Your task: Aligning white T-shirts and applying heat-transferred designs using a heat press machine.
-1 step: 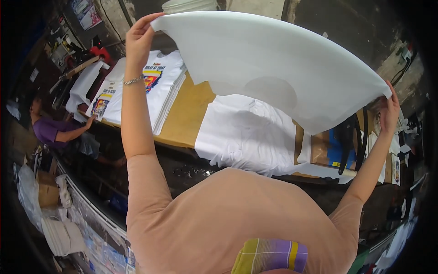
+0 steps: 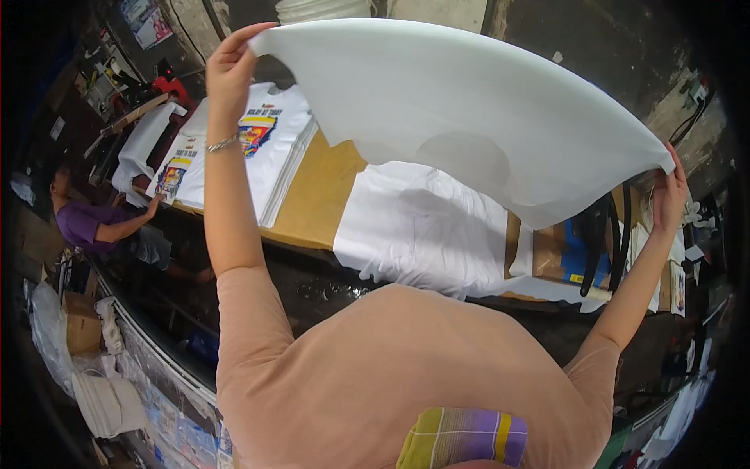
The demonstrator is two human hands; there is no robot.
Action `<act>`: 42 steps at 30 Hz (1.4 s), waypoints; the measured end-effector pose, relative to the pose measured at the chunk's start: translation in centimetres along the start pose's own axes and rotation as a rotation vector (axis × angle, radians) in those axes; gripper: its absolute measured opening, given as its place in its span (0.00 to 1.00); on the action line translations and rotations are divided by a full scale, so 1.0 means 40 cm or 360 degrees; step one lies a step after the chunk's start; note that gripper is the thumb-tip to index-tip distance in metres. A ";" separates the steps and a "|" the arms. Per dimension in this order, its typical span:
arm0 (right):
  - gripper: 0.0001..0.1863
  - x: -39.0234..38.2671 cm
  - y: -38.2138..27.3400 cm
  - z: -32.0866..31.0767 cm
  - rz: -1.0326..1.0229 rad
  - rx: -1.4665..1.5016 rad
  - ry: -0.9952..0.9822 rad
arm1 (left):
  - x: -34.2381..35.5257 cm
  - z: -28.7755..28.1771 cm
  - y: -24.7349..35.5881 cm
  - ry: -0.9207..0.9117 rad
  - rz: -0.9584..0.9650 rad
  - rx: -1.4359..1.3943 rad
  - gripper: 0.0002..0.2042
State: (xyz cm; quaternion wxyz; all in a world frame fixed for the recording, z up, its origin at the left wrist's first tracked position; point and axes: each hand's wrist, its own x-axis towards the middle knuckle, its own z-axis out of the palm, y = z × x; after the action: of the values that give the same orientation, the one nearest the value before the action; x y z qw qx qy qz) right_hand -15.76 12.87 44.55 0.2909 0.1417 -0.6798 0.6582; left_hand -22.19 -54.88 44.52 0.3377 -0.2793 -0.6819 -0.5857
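Note:
Between my raised hands a broad white cloth [image 2: 461,86] hangs stretched over the table, its upper edge bowed. My left hand [image 2: 231,74] pinches its upper left corner, with a silver bracelet on that wrist. At the other upper corner my right hand [image 2: 669,195] grips the edge between closed fingers. Below the cloth lies a pile of plain white garments [image 2: 418,234], partly covered by it. To the left, near my left forearm, are stacks of white printed T-shirts [image 2: 285,117] with colourful chest prints.
The brown table [image 2: 312,187] runs across in front of me. Toward its right end are a cardboard box with blue tape [image 2: 558,254] and a black curved handle-like object [image 2: 598,246]. A person in purple [image 2: 98,227] reaches toward the T-shirts at far left. A white bucket [image 2: 320,9] stands behind.
My left hand has shifted slightly to the left with its corner, drawing the cloth a little wider. The right hand has barely moved.

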 end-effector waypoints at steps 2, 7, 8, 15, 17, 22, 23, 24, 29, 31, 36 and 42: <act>0.20 -0.050 0.003 -0.042 -0.0024 0.0046 0.0075 | -0.051 -0.023 0.030 -0.0005 0.0045 0.0006 0.12; 0.20 -0.145 0.013 -0.121 -0.0005 0.0012 0.0140 | -0.165 -0.079 0.088 0.0114 0.0018 0.0041 0.12; 0.20 -0.159 0.011 -0.124 0.0005 0.0013 0.0202 | -0.176 -0.088 0.093 0.0155 -0.0006 0.0004 0.12; 0.24 -0.170 0.050 -0.013 0.0109 -0.0223 0.0046 | -0.183 -0.102 0.012 0.0164 -0.0287 0.0024 0.12; 0.23 -0.163 0.092 0.038 0.0241 -0.0278 0.0036 | -0.187 -0.093 -0.044 0.0079 -0.0361 0.0102 0.12; 0.18 -0.178 0.262 0.135 0.0596 -0.0262 -0.0137 | -0.252 -0.060 -0.220 -0.0130 -0.0720 0.0169 0.14; 0.18 -0.184 0.305 0.147 0.0664 -0.0266 -0.0162 | -0.270 -0.057 -0.258 -0.0184 -0.0851 0.0133 0.16; 0.17 -0.189 0.351 0.156 0.0693 -0.0249 -0.0223 | -0.290 -0.053 -0.300 -0.0230 -0.0857 0.0127 0.16; 0.14 -0.203 0.645 0.201 0.0978 -0.0557 -0.0227 | -0.403 -0.023 -0.536 -0.0502 -0.1137 0.0167 0.12; 0.14 -0.209 0.774 0.223 0.1077 -0.0553 -0.0215 | -0.446 -0.001 -0.641 -0.0508 -0.1321 0.0192 0.11; 0.14 -0.254 0.995 0.300 0.1108 -0.0929 -0.0014 | -0.559 0.082 -0.837 -0.0533 -0.1509 0.0171 0.12; 0.14 -0.494 0.889 0.349 0.0502 -0.0935 -0.0449 | -0.703 0.234 -0.807 -0.0540 -0.1073 0.0512 0.16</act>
State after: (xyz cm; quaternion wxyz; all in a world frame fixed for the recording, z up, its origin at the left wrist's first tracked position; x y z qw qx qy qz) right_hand -23.51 -1.23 4.66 0.1173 0.0348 -0.8869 0.4454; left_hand -31.16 -50.33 1.87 0.0489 -0.0765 -0.8642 -0.4949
